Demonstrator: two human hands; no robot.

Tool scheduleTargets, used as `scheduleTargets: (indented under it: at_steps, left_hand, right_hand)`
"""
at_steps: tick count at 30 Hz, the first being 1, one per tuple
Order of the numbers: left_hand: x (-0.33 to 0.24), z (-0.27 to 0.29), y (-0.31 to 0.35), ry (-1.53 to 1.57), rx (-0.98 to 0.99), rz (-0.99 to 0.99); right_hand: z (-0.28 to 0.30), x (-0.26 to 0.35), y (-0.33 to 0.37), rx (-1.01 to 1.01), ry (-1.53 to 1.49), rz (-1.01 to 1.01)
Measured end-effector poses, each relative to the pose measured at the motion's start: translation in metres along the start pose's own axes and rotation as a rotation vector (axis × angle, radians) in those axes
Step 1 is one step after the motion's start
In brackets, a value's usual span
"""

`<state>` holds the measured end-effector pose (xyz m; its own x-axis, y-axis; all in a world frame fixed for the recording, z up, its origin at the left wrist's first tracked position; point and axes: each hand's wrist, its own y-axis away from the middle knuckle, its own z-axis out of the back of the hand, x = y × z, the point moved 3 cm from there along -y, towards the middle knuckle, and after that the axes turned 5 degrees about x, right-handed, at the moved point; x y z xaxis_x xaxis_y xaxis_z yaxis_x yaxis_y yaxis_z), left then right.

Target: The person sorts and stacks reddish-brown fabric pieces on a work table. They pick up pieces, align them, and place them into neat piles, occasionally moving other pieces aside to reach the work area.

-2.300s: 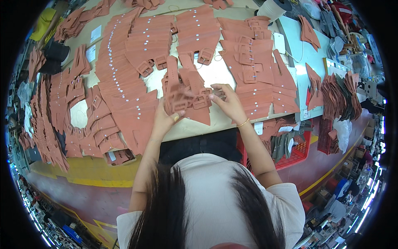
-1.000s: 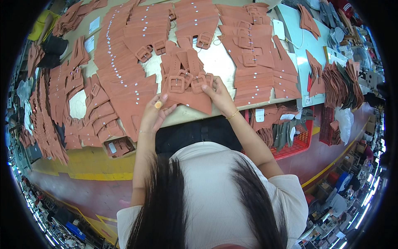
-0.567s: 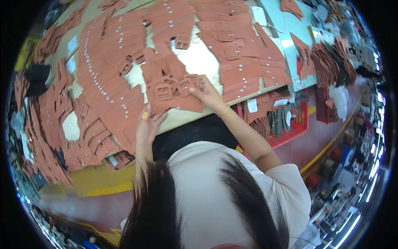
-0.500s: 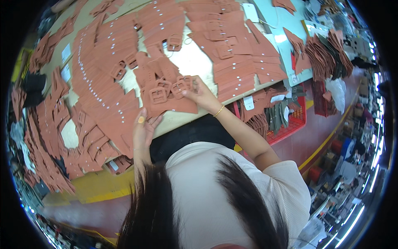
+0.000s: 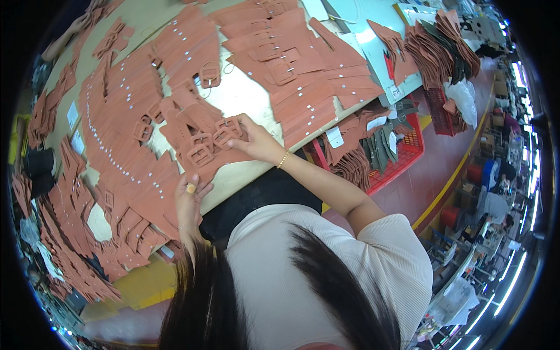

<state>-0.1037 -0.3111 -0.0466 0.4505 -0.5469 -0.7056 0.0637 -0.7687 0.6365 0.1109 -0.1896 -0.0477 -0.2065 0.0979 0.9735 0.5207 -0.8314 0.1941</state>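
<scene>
Head view: strap-covered worktable; factory floor

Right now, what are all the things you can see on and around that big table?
Buckled strap pieces: a small pile, reddish-brown, middle of the table under the hands.
Flat strap pieces: too many to count, reddish-brown, laid in overlapping rows across the table.
Table: one, pale cream, bare patch in the middle.
Crate: one, red, on the floor right of the table, filled with dark and brown pieces.
Floor line: one, yellow, on the red floor at right.
Bracelet: one, gold, on the right wrist.
Left hand: resting at the near edge of the pile.
Right hand: fingers on a buckled piece.
</scene>
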Motion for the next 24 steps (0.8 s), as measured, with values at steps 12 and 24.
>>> scheduleTargets:
  at_steps: [12, 24]
  left_hand:
    - [-0.001, 0.002, -0.003, 0.014, 0.045, 0.002]
    - [0.007, 0.008, -0.004, 0.073, -0.057, 0.028]
  right_hand:
    - [0.000, 0.001, 0.001, -0.011, -0.036, 0.036]
    - [0.006, 0.007, -0.001, 0.041, 0.096, -0.019]
